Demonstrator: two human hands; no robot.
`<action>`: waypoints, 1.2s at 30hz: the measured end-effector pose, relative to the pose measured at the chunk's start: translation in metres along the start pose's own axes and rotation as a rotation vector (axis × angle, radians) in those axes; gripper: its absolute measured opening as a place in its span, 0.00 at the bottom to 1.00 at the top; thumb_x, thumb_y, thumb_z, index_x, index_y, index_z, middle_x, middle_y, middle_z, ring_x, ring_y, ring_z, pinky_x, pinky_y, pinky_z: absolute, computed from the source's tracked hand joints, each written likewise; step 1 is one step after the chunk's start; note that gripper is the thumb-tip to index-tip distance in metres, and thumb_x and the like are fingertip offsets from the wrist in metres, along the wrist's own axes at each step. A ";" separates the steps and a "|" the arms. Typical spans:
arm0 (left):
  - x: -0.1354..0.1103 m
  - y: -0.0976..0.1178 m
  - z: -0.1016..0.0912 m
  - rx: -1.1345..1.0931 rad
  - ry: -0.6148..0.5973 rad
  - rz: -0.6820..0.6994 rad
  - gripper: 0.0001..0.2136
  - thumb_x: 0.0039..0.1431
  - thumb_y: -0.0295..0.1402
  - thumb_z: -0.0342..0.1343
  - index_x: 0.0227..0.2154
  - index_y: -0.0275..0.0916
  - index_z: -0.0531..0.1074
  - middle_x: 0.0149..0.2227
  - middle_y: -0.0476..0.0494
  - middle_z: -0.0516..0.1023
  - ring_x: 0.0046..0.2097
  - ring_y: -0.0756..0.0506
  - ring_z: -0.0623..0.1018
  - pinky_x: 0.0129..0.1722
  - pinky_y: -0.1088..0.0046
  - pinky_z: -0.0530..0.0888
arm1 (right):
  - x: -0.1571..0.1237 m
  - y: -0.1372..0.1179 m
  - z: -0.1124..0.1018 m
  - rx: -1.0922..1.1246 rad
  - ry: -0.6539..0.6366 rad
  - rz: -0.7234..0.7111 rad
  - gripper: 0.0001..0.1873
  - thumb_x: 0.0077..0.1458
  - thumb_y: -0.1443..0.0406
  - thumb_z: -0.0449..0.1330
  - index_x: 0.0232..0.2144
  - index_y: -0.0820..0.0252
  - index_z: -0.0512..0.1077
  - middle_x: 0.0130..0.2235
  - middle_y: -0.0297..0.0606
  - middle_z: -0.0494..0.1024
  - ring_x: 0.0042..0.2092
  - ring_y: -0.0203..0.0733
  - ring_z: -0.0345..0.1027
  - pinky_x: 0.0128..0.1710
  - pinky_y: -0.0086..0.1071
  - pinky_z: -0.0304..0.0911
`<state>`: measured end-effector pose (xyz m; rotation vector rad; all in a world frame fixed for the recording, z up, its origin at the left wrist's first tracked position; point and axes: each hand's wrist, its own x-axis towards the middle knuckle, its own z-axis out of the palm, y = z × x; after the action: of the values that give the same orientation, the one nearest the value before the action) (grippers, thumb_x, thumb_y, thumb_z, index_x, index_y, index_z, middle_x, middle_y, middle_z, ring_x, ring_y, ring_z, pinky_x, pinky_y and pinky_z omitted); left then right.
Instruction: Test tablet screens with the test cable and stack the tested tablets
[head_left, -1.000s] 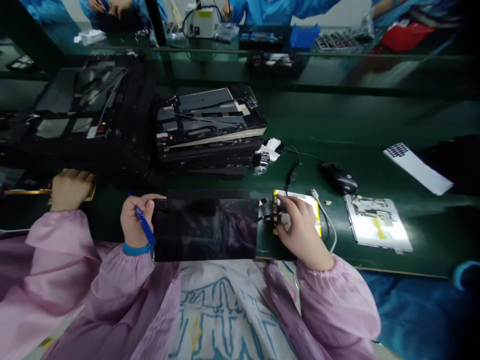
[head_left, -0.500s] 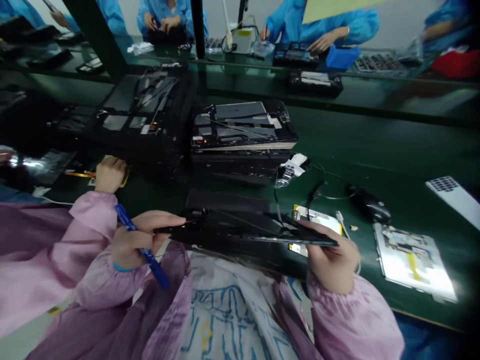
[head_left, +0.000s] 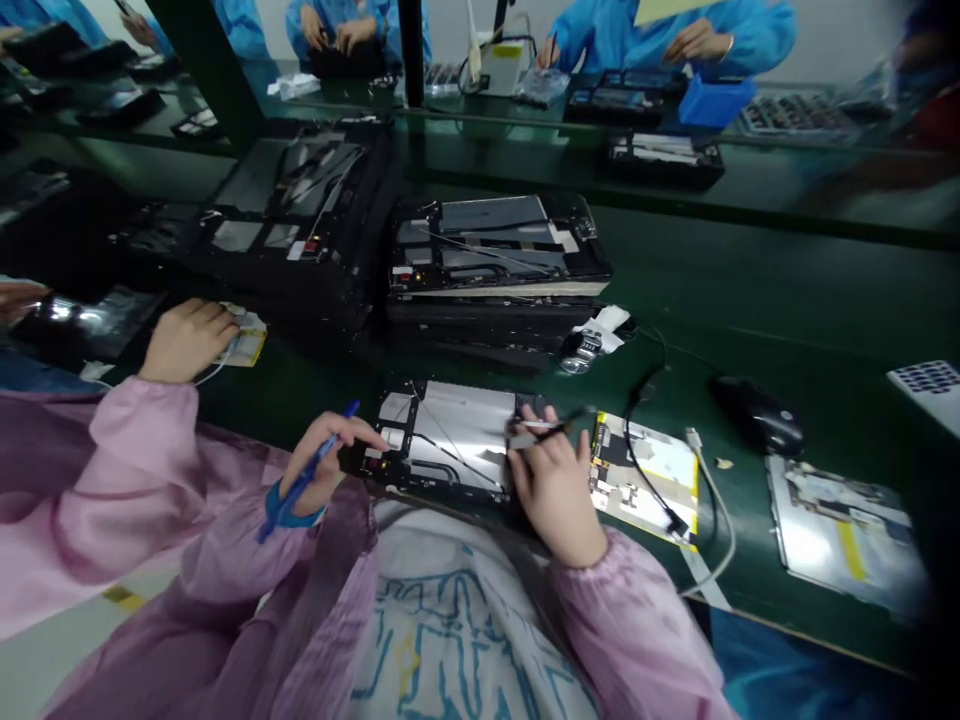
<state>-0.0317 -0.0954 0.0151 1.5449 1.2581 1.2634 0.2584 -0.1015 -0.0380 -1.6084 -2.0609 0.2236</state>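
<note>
An opened tablet [head_left: 465, 430] lies flat on the bench in front of me, silver battery face up in its black frame. My left hand [head_left: 322, 460] is at its left end, closed around a blue pen [head_left: 307, 480], with the index finger stretched to the frame's corner. Over the tablet's right end is my right hand [head_left: 559, 500]. A thin dark strip [head_left: 551, 433], blurred, runs among its fingers. How that strip joins the tablet is hidden.
Stacks of opened tablets [head_left: 495, 240] [head_left: 285, 190] stand behind. To the right lie a yellow-edged part [head_left: 652, 470], cables, a mouse [head_left: 757, 415] and a silver panel [head_left: 844, 530]. A co-worker's hand [head_left: 191, 340] is at left. Blue-sleeved people sit opposite.
The tablet has gone from tilted edge-on between both hands to flat on the bench. My right hand moved left onto it. My left hand shifted slightly, keeping the pen.
</note>
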 end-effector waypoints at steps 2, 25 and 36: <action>0.011 0.008 0.020 -0.213 -0.031 -0.068 0.28 0.49 0.65 0.44 0.29 0.42 0.64 0.21 0.45 0.75 0.23 0.44 0.74 0.25 0.64 0.72 | 0.006 -0.015 0.003 0.009 -0.033 -0.017 0.19 0.62 0.67 0.47 0.52 0.58 0.67 0.58 0.48 0.69 0.63 0.58 0.54 0.57 0.71 0.37; 0.041 0.027 0.110 -0.529 -0.341 -0.243 0.05 0.51 0.34 0.53 0.29 0.38 0.67 0.21 0.50 0.70 0.23 0.52 0.68 0.21 0.77 0.63 | 0.069 0.044 -0.062 0.408 0.152 0.030 0.17 0.63 0.59 0.44 0.26 0.56 0.65 0.33 0.43 0.73 0.38 0.45 0.69 0.39 0.40 0.65; 0.028 0.007 0.141 0.026 -0.738 -0.194 0.02 0.48 0.24 0.54 0.24 0.36 0.68 0.25 0.48 0.73 0.27 0.51 0.72 0.27 0.77 0.67 | 0.107 0.088 -0.026 -0.062 0.085 0.180 0.11 0.60 0.65 0.49 0.32 0.62 0.71 0.56 0.48 0.70 0.53 0.56 0.66 0.57 0.70 0.40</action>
<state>0.1083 -0.0656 -0.0029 1.6384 0.9008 0.4666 0.3288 0.0193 -0.0222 -1.8111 -1.8776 0.1532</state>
